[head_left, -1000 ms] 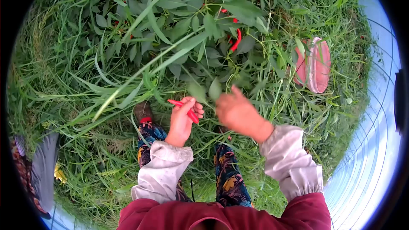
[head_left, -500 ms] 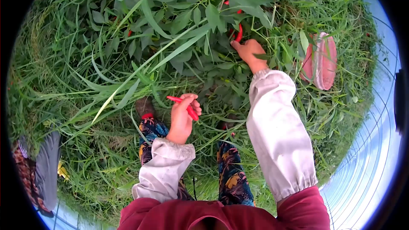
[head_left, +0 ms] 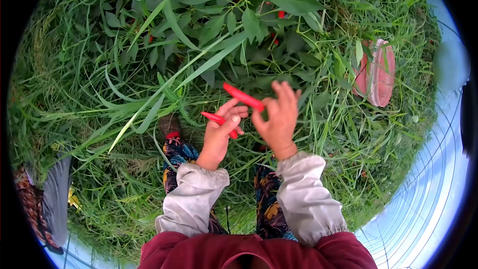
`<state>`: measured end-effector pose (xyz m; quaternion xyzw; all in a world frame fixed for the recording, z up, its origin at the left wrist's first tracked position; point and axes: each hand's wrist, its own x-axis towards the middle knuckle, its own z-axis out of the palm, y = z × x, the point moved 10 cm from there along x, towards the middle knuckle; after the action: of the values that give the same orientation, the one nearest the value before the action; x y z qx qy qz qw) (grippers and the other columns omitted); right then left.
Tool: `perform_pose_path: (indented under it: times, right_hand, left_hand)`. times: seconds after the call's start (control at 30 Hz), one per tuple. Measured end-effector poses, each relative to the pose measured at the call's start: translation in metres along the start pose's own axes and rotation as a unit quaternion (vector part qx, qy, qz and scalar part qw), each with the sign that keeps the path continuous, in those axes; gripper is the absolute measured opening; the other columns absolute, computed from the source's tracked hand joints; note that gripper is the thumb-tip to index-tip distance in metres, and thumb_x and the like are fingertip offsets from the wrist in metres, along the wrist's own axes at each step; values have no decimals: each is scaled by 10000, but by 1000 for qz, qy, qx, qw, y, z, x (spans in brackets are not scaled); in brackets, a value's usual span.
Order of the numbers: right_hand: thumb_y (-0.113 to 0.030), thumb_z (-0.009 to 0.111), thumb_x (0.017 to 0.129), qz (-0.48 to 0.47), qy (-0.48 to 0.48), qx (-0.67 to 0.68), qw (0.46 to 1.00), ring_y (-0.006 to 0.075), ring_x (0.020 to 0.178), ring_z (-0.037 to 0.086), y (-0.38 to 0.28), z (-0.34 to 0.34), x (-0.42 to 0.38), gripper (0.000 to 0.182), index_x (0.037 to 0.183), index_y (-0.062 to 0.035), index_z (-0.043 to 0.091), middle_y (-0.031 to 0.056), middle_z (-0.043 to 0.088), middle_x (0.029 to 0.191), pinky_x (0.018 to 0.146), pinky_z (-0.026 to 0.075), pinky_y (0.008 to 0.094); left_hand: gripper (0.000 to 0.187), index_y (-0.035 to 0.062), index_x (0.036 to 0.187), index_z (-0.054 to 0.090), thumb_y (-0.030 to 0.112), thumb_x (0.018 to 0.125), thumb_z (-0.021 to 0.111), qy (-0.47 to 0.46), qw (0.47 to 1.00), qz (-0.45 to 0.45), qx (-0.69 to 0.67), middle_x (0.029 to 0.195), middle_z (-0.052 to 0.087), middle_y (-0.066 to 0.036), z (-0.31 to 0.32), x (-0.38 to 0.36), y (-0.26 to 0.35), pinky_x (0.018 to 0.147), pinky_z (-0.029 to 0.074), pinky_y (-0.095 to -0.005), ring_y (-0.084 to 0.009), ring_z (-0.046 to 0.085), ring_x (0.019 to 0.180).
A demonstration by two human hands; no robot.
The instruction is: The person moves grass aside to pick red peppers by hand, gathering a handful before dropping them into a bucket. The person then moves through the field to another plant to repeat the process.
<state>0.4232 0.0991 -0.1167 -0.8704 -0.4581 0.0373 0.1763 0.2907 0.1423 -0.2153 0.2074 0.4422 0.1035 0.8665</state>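
My left hand (head_left: pixel 215 142) is closed around a red chili pepper (head_left: pixel 214 117), whose tip points out past the thumb to the left. In front of my body, my right hand (head_left: pixel 280 124) pinches a second red chili pepper (head_left: pixel 243 96) by one end between thumb and finger, its other fingers spread. This pepper slants up to the left, over the fingertips of my left hand. The leafy chili plant (head_left: pixel 254 22) stands just ahead of both hands, with more red peppers (head_left: pixel 282 14) showing among its leaves.
A pink container (head_left: pixel 382 72) lies in the grass on the right. Tall grass blades (head_left: pixel 149 97) cross the plant on the left. Grey cloth and patterned fabric (head_left: pixel 55 194) show at lower left. Clear plastic sheeting (head_left: pixel 423 194) curves along the right.
My right hand has drawn back from the plant with a red chili pepper and come beside my left hand. My left hand has shifted slightly, still gripping its pepper.
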Motion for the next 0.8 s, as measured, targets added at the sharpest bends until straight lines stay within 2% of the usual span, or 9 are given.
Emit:
perform_pose_path:
  times: [0.13, 0.23, 0.3, 0.33, 0.4, 0.47, 0.63, 0.73, 0.8]
  right_hand:
    - [-227, 679, 800, -85, -206, 142, 964, 301, 1202, 510, -49, 33, -17, 233, 931, -37, 645, 153, 594, 1164, 1055, 347, 502]
    - [-180, 645, 840, -79, -57, 195, 976, 303, 1051, 595, -32, -7, 28, 171, 929, -34, 647, 139, 639, 1045, 939, 455, 457]
    - [-144, 586, 887, 111, 73, 246, 960, 370, 760, 617, 40, -7, 61, 132, 910, -28, 645, 164, 648, 866, 682, 508, 402]
    - [-183, 554, 900, 269, -15, 211, 940, 397, 738, 621, 80, 20, 70, 200, 890, -11, 655, 198, 648, 818, 674, 505, 412]
    - [-270, 590, 840, 306, -75, 62, 947, 427, 789, 631, 131, 61, 88, 275, 855, -8, 674, 239, 649, 830, 678, 493, 454]
    - [-282, 643, 825, 426, -167, 102, 883, 170, 631, 598, 192, 132, 80, 270, 777, -16, 652, 82, 613, 650, 576, 458, 353]
    - [-318, 676, 823, 564, -224, 352, 713, 130, 557, 372, 168, 151, 49, 301, 661, -115, 525, -35, 471, 627, 499, 335, 327]
    - [-246, 720, 791, 665, -72, 405, 623, 216, 713, 534, 180, 155, 25, 299, 984, -23, 675, 62, 625, 854, 648, 451, 369]
    - [-231, 718, 800, 638, -31, 349, 686, 222, 754, 547, 223, 190, -9, 318, 1006, 4, 659, 68, 628, 868, 687, 458, 365]
  left_hand:
    - [234, 14, 1071, 586, 111, 866, 643, 59, 998, 15, -11, 929, 655, -92, -31, 6, -9, 687, 505, -294, -174, 620, 796]
    - [166, 26, 1012, 572, 128, 884, 597, 114, 987, -14, -111, 845, 630, -102, -57, 10, -21, 715, 501, -338, -218, 610, 787]
    - [156, 29, 1006, 574, 128, 887, 591, 104, 987, -7, -122, 777, 604, -86, -54, 9, -20, 695, 500, -337, -210, 596, 716]
    - [157, 29, 1006, 575, 133, 890, 591, 86, 990, -22, -111, 769, 606, -85, -48, 8, -21, 690, 500, -337, -209, 598, 706]
    - [158, 30, 1007, 576, 138, 892, 591, 66, 992, -35, -99, 762, 608, -83, -41, 10, -22, 685, 500, -337, -208, 600, 696]
    - [163, 33, 1008, 581, 148, 895, 594, 55, 992, -47, -105, 741, 607, -78, -38, 8, -26, 673, 501, -335, -208, 603, 687]
    - [164, 35, 1004, 583, 156, 895, 600, 64, 991, -50, -103, 739, 610, -74, -42, 8, -31, 671, 502, -331, -205, 607, 687]
    - [162, 36, 999, 582, 158, 894, 602, 66, 991, -54, -104, 738, 610, -73, -41, 8, -29, 673, 502, -331, -203, 606, 684]
    - [159, 36, 993, 582, 158, 894, 603, 66, 991, -56, -104, 737, 610, -72, -40, 7, -29, 674, 502, -330, -203, 605, 682]
